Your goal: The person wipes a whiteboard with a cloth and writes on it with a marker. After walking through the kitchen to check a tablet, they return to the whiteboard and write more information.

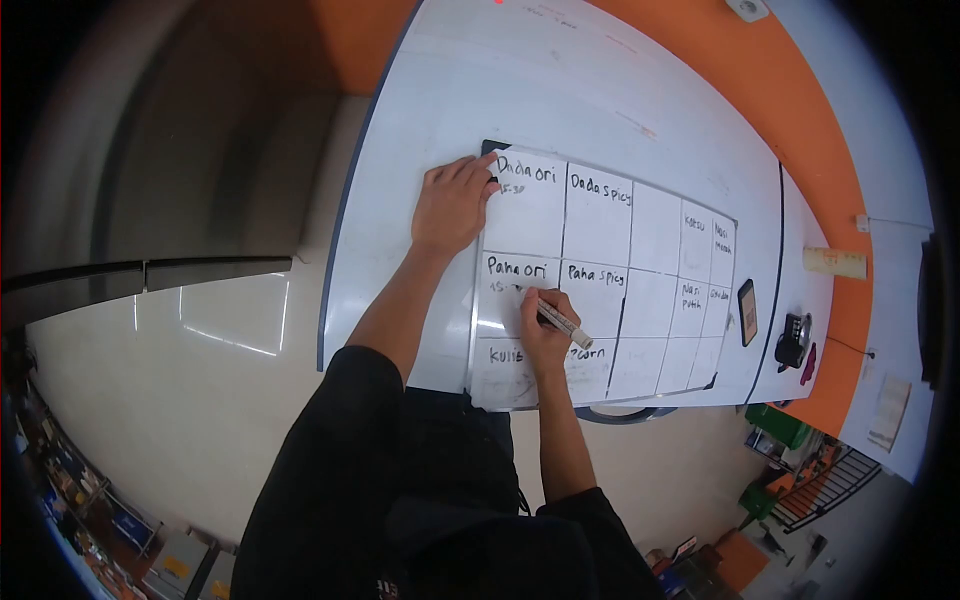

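Note:
A whiteboard (597, 225) with a hand-drawn grid and handwritten words lies on a white table (430, 110). My left hand (452, 207) rests at its upper left corner, with fingertips on the black corner piece; what is between them, if anything, is too small to tell. My right hand (549, 330) is closed round a marker (566, 325), its writing end hidden by the fingers near the "Paha ori" cell. Small digits stand under "Dada ori" and "Paha ori".
A phone-like framed item (748, 312) stands or lies right of the board. Beyond it is a black and silver device (793, 342). A dark metal cabinet (200, 180) is at the left, and green crates (785, 425) are at the lower right.

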A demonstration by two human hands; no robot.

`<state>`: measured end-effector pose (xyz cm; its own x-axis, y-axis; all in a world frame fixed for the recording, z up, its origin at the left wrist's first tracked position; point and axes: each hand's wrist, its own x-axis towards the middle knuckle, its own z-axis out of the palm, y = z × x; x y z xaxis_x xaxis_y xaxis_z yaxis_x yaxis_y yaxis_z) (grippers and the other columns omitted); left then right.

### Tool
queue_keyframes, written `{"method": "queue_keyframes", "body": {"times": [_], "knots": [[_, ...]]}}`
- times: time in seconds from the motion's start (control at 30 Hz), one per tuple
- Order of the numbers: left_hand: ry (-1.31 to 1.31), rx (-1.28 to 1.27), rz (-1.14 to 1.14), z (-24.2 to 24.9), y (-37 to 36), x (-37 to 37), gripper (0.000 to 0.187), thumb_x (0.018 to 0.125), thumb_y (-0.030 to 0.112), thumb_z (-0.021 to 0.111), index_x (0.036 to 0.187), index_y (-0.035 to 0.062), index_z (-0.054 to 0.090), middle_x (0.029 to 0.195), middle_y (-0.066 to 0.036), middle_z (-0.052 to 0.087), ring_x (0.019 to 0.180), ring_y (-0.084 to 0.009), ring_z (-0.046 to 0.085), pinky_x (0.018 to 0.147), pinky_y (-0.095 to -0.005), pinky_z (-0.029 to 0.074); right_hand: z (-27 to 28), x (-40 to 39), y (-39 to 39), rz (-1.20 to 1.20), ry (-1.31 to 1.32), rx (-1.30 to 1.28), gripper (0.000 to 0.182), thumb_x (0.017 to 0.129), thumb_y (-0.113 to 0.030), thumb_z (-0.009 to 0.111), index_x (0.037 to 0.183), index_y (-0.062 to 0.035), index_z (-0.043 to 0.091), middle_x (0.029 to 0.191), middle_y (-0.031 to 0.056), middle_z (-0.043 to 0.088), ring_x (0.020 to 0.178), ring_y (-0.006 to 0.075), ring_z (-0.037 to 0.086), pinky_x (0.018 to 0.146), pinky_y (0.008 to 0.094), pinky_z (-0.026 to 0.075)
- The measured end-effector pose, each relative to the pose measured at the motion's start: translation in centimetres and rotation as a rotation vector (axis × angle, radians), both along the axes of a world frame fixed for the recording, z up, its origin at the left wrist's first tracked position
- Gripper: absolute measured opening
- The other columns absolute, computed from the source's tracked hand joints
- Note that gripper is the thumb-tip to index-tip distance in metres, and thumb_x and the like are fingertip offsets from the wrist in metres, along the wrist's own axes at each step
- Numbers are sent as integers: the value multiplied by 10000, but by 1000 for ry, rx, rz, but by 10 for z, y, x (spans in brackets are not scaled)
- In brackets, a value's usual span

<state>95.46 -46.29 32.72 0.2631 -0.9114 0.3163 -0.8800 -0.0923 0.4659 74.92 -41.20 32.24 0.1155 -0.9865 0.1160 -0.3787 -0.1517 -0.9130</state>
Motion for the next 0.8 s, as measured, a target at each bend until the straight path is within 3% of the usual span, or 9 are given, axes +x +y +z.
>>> {"method": "queue_keyframes", "body": {"times": [0.07,0.17,0.27,0.47,0.57,0.7,0.77,0.8], "knots": [[-1,6,-1,0,0,0,278,943,270,462,1134,90,553,1261,27,543,1159,-159,482,967,-358,334,0,-3,0,84,-27,20,117,827,-62,651,770,6,576,659,38,571,567,53,477,517,203,391],[26,-8,-13,1,1,-1,277,942,275,464,1128,91,554,1271,29,537,1165,-158,479,972,-358,331,-1,-3,0,61,5,-75,126,830,-55,643,754,3,561,655,37,558,558,49,459,509,198,373],[4,36,0,3,1,0,270,942,273,464,1120,92,557,1272,30,536,1166,-156,479,971,-356,333,6,-3,2,95,10,20,128,827,-46,638,747,3,552,652,33,546,558,47,447,508,193,359],[31,-12,-12,1,1,-1,255,940,266,468,1104,94,560,1268,35,539,1158,-159,486,969,-360,339,-1,-5,-2,71,-33,-35,123,833,-42,629,747,0,551,655,29,539,553,46,437,501,198,353],[27,-14,-9,3,0,1,255,938,263,473,1105,91,559,1262,31,542,1152,-161,489,968,-361,340,2,-3,-1,2,-17,-55,78,805,-27,632,745,3,593,635,56,571,545,97,521,502,226,423],[38,7,-13,2,2,-1,257,938,259,471,1112,90,556,1257,30,544,1158,-155,483,968,-358,340,0,-4,-4,14,4,-99,121,847,-52,625,770,3,549,678,31,561,572,53,472,524,195,387],[22,10,-16,3,-2,1,258,939,259,470,1114,90,555,1260,33,541,1161,-153,479,969,-357,339,2,-6,-18,-97,-184,2,129,858,-79,631,801,8,554,692,39,578,589,57,498,540,195,411],[25,16,-7,3,-3,0,256,939,258,469,1115,92,554,1267,38,534,1163,-150,477,970,-356,338,5,-11,-29,-150,-146,17,160,862,-113,644,828,17,556,702,49,592,601,60,515,544,199,424]]}}
